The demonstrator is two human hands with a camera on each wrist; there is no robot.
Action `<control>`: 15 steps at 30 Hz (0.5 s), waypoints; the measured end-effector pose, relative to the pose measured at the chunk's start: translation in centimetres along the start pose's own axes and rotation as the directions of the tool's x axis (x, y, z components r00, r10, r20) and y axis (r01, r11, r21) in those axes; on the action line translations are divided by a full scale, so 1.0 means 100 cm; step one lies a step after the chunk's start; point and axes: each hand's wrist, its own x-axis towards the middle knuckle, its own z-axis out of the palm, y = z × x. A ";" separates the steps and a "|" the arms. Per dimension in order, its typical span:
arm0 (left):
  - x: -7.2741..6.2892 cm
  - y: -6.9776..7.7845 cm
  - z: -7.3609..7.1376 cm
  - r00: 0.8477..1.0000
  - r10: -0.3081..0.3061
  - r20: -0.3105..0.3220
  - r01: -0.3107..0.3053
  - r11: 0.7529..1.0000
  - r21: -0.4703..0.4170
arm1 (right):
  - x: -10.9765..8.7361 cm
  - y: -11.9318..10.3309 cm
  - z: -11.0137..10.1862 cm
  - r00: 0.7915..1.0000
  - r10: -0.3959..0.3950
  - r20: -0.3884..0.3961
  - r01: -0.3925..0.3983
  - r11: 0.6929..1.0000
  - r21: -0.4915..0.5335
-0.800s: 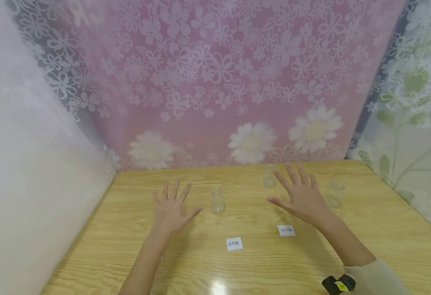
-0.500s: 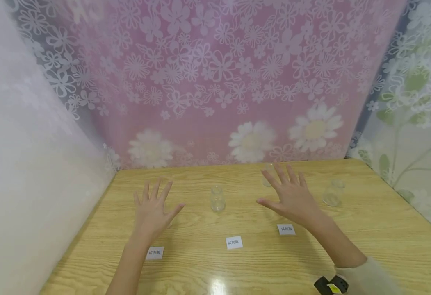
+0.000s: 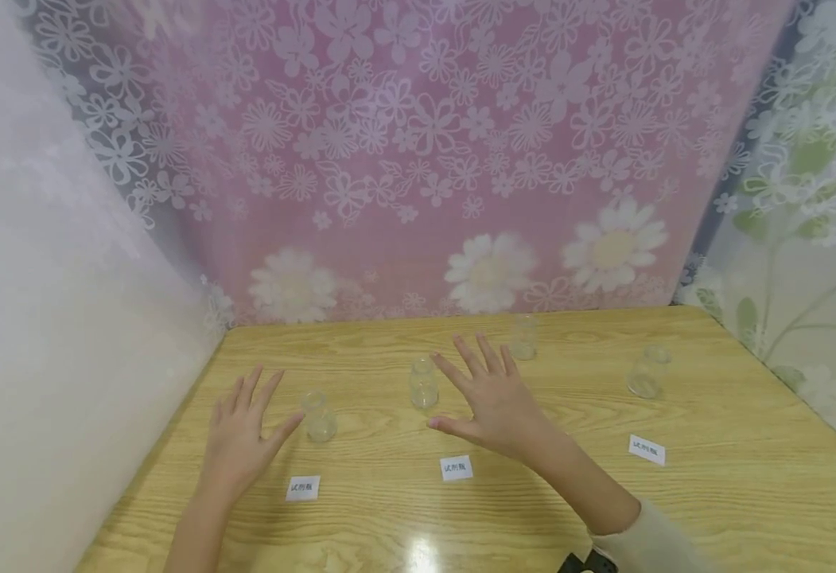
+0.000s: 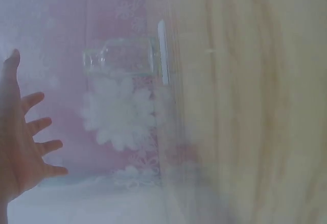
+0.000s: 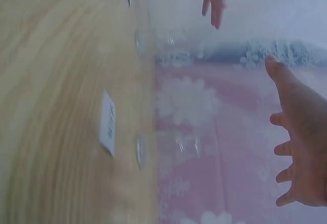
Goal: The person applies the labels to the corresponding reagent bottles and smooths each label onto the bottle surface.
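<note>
My left hand (image 3: 235, 446) is held above the table's left side with fingers spread, its thumb beside a clear glass bottle (image 3: 320, 422). That bottle (image 4: 122, 56) appears apart from the fingers in the left wrist view. My right hand (image 3: 492, 406), also spread, hovers near the middle; its fingertips are close to a second glass bottle (image 3: 423, 388). Neither hand holds anything. Further glass bottles stand at the back (image 3: 524, 341) and at the right (image 3: 647, 376). White paper labels with handwritten characters lie in front: left label (image 3: 303, 488), middle label (image 3: 456, 468), right label (image 3: 647, 450).
The wooden table (image 3: 375, 525) meets a pink flowered curtain (image 3: 403, 263) at the back. A pale panel (image 3: 103, 358) borders the left side, a flowered green-and-white cloth (image 3: 811, 302) the right. A dark wrist strap (image 3: 589, 562) shows near my right sleeve.
Both hands have moved left, the left one also a little toward me. The bottle and label at the left are uncovered, as is the right label; another label is now hidden by my right arm.
</note>
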 end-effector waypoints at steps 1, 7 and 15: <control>-0.002 -0.003 -0.001 1.000 0.004 -0.004 -0.004 1.000 -0.011 | 0.002 -0.005 0.003 1.000 -0.013 -0.001 0.013 1.000 0.004; -0.012 -0.022 0.000 1.000 -0.002 -0.009 0.001 0.997 -0.078 | 0.008 -0.038 0.022 0.997 -0.076 0.003 0.075 0.995 0.064; -0.030 -0.038 0.015 0.998 -0.019 0.065 0.032 0.979 -0.203 | 0.014 -0.073 0.049 0.989 -0.133 0.069 0.123 0.984 0.130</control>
